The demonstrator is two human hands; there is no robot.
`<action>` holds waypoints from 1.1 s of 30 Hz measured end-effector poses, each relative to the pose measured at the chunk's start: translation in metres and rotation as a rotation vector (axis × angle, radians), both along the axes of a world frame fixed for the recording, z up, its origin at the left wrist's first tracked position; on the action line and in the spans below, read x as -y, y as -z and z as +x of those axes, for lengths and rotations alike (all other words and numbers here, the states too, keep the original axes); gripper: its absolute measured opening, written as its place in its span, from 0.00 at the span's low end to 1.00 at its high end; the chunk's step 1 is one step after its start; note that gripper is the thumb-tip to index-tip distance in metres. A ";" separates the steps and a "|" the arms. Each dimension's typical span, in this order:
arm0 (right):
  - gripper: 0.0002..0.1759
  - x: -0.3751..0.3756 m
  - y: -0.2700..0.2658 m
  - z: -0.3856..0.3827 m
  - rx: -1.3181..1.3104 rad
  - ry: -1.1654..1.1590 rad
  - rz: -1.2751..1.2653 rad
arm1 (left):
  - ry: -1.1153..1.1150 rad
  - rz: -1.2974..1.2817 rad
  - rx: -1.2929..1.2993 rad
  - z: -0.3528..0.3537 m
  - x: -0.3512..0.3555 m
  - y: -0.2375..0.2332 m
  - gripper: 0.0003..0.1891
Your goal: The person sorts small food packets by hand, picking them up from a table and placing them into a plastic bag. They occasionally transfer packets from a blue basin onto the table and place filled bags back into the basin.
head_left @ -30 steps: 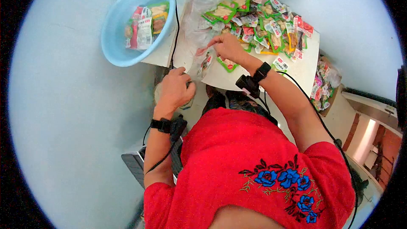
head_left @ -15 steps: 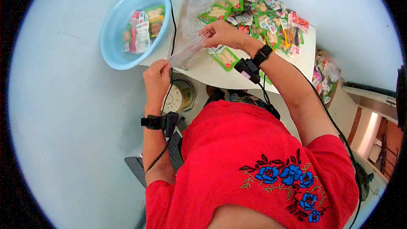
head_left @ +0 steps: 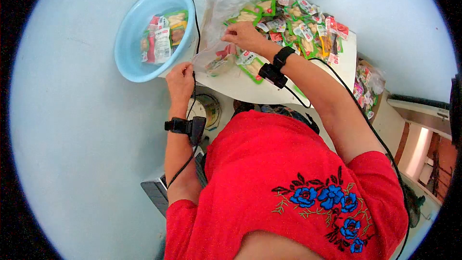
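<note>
A clear plastic bag (head_left: 222, 65) spans the gap between my hands above the front left of the white table, with small packets showing through its film. My left hand (head_left: 181, 83) pinches the bag's near left corner, fingers closed. At its upper right edge, my right hand (head_left: 246, 37) holds the film between thumb and fingers; the exact grip is small and partly hidden. A green-edged snack packet (head_left: 251, 67) lies just right of the bag, below my right wrist.
Left of the table is a blue basin (head_left: 126, 58) with several packets inside. A heap of snack packets (head_left: 308, 24) covers the back right of the white table (head_left: 284, 94). More clear bags (head_left: 226, 2) lie behind. Black cables run along both arms.
The bag, stretched flat before, now hangs wider and its packets show. My right hand has shifted slightly left, and my left hand slightly up.
</note>
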State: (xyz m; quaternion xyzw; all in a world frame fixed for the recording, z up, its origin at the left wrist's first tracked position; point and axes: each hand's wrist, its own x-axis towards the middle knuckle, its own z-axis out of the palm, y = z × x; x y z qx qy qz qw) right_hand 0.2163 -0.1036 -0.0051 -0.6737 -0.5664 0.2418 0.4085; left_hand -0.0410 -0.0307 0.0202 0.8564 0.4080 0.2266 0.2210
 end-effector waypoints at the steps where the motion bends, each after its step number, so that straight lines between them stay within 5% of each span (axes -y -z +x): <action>1: 0.16 -0.001 0.001 0.002 -0.060 -0.016 0.023 | -0.005 0.005 -0.008 0.002 0.001 -0.002 0.09; 8: 0.10 -0.001 -0.004 0.007 0.040 -0.061 -0.015 | -0.029 -0.013 0.090 -0.002 -0.003 0.001 0.08; 11: 0.12 -0.007 0.006 0.009 0.184 -0.025 0.267 | -0.022 0.020 0.045 -0.003 -0.001 -0.003 0.07; 14: 0.14 0.000 -0.026 0.005 -0.058 -0.029 -0.084 | -0.025 -0.027 0.072 -0.007 0.007 -0.022 0.07; 22: 0.10 0.064 -0.058 -0.012 -0.252 -0.072 0.007 | 0.007 -0.212 0.265 -0.022 0.037 -0.056 0.06; 27: 0.09 0.075 -0.027 -0.007 -0.045 -0.019 0.033 | 0.068 -0.153 0.186 -0.008 0.038 -0.009 0.07; 33: 0.08 0.089 -0.017 -0.007 -0.200 0.087 -0.047 | 0.067 -0.102 0.125 0.002 0.048 -0.021 0.09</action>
